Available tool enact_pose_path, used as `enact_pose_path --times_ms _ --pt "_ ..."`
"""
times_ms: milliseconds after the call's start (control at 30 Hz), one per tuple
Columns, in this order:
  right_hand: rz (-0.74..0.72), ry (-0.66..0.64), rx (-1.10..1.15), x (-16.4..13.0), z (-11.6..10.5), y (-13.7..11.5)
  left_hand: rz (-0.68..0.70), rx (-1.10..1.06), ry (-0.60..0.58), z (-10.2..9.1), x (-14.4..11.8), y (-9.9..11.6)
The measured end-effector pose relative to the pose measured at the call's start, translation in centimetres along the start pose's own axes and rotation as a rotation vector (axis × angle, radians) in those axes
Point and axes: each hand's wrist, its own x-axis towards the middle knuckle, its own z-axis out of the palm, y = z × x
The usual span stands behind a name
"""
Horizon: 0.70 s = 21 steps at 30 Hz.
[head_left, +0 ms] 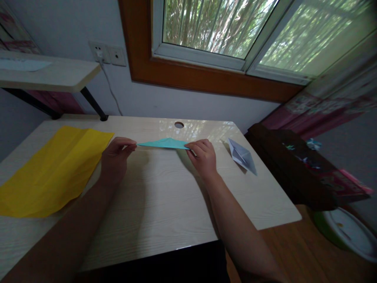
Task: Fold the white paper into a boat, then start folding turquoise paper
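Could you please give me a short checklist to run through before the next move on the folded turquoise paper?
1. Left hand pinches one tip of the turquoise paper: ok.
2. Right hand pinches the other tip: ok.
3. Paper held flat and taut: ok.
4. Creases sharp: cannot tell.
5. Yellow sheet and grey folded paper lie apart from the work: ok.
6. Desk bare under the hands: ok.

Bench [165, 204]: pale wood-grain laminate, smooth, glossy sheen near the far edge. Teal folded piece [165, 143]: thin paper, matt, sharp creases. Yellow sheet [53, 173]: paper, matt, faint fold lines. Grey folded model [242, 156]: paper, slightly satin. Window frame [206, 80]: brown varnished wood. Floor [294, 251]: wood, semi-gloss.
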Motion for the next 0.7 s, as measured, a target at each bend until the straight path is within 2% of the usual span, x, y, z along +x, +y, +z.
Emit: enact_pose_path --times_ms 100,200,267,367,433,533,600,700 --pt "-0.002 0.012 -0.037 0.0 -0.1 0.1 -0.016 0.046 0.094 0.0 0.1 -0.2" --pt "-0.024 0.009 -0.076 0.1 0.0 -0.1 0.002 0.11 0.105 0.0 0.1 -0.2" --pt "-0.038 -0.007 -0.098 0.1 0.1 -0.4 0.061 0.179 0.108 -0.1 0.1 -0.1" --pt "-0.03 -0.047 -0.128 0.1 0.3 -1.0 0.253 0.398 0.077 0.0 -0.2 0.3" --pt "-0.023 -0.078 -0.147 0.2 0.6 -1.6 0.392 0.532 0.007 0.4 -0.5 0.8" --pt "-0.054 -0.1 -0.165 0.2 1.0 -2.5 0.522 0.599 -0.177 1.5 -1.0 1.7" --pt "-0.092 -0.112 -0.167 0.3 1.3 -3.3 0.56 0.631 -0.281 2.4 -1.3 2.1" --pt "-0.139 -0.147 -0.146 0.4 1.6 -4.3 0.538 0.68 -0.386 3.2 -1.6 2.4"
